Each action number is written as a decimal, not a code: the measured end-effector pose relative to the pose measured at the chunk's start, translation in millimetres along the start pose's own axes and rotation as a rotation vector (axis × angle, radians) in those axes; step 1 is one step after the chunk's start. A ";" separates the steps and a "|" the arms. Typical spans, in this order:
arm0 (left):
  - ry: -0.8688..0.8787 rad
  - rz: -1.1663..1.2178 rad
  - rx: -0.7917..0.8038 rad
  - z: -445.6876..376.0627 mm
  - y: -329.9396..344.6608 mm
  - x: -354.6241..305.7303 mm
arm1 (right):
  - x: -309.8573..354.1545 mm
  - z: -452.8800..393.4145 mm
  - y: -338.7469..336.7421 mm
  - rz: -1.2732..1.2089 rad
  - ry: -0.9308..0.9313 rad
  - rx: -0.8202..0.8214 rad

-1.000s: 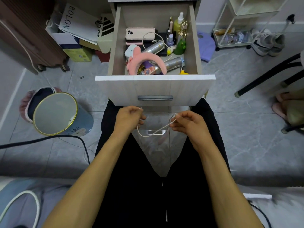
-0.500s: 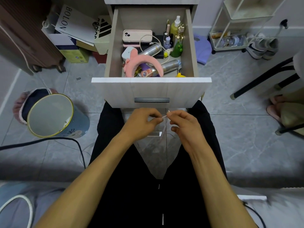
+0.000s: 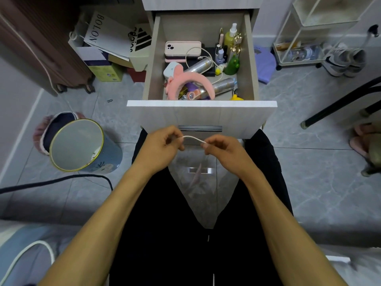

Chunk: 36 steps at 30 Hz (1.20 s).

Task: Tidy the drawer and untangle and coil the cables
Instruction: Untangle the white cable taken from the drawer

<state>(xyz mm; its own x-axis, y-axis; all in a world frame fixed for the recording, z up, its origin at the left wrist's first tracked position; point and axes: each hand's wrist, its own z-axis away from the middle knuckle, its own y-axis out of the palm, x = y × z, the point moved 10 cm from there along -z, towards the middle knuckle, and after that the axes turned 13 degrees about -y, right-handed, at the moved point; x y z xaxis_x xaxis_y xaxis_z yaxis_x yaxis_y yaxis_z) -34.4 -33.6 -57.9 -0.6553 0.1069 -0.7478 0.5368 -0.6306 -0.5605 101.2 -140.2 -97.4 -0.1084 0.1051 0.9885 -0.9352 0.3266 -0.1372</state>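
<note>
Head view: left hand (image 3: 162,146) and right hand (image 3: 221,150) each pinch one end of a short white cable (image 3: 192,138), arched between them at frame center, below the open drawer (image 3: 202,115).

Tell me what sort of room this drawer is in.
Most likely a bedroom or dorm room at home. The open drawer holds toiletries and a pink headband, sneakers sit on the tiled floor by a white rack, and a suitcase stands at the left.
</note>
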 end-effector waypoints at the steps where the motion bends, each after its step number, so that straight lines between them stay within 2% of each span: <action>1: 0.003 -0.105 -0.001 -0.3 0.2 1.9 | 3.9 -1.4 0.0 0.026 -0.016 0.011; 3: 0.053 -0.277 0.049 4.2 10.2 -5.1 | 12.8 -4.0 3.1 0.103 -0.056 0.052; 6: 0.113 -0.304 0.089 7.7 25.0 -23.5 | 25.6 -6.4 10.0 0.206 -0.113 0.109; 10: 0.101 -0.146 -0.100 4.6 -1.7 -27.9 | 26.4 -2.7 0.6 0.228 -0.112 0.072; 12: 0.097 -0.261 -0.184 3.9 -11.1 -19.8 | 23.2 0.1 -2.9 0.295 -0.109 0.088; 14: 0.125 -0.446 -0.153 4.8 0.7 -18.4 | 23.7 -0.6 -0.2 0.362 -0.124 0.124; 17: 0.212 -0.531 -0.035 13.2 31.2 -29.1 | 36.9 -6.2 7.0 0.384 -0.180 0.130; 19: 0.218 -0.512 -0.175 12.5 16.3 -36.6 | 40.0 -7.1 5.8 0.358 -0.179 0.109; 21: 0.133 -0.410 -0.350 3.3 -22.1 -28.1 | 36.1 -3.3 -1.3 0.369 -0.154 0.098; 22: 0.073 -0.393 -0.379 -2.4 -35.7 -20.6 | 33.5 -0.7 -7.1 0.384 -0.140 0.087; 24: 0.042 -0.468 -0.296 -9.4 -32.8 -18.0 | 31.7 1.5 -14.8 0.411 -0.133 0.077; 27: 0.317 -0.527 -0.081 7.8 15.5 -52.4 | 45.9 -5.6 -7.0 0.443 -0.208 0.097; 29: 0.399 -0.522 -0.095 19.2 26.3 -66.6 | 54.6 -10.7 -2.5 0.434 -0.244 0.093; 31: 0.309 -0.472 -0.220 10.2 6.0 -60.7 | 53.8 -10.7 -5.2 0.417 -0.227 0.098; 33: 0.118 -0.461 -0.342 -4.4 -27.1 -36.6 | 44.8 -6.2 -10.2 0.435 -0.185 0.132; 34: 0.023 -0.471 -0.358 -11.1 -37.7 -21.0 | 40.0 -4.1 -13.4 0.445 -0.165 0.137; 36: -0.045 -0.501 -0.246 -15.9 -31.8 -6.0 | 37.2 -3.9 -14.7 0.466 -0.155 0.129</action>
<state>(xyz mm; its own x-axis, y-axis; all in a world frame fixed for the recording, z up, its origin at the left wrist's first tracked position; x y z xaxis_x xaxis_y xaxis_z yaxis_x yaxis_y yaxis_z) -39.1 -2.0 -41.2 -0.8812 0.3116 -0.3555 0.2583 -0.3125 -0.9141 112.3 -137.4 -58.8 -0.5640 0.0683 0.8230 -0.8083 0.1586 -0.5671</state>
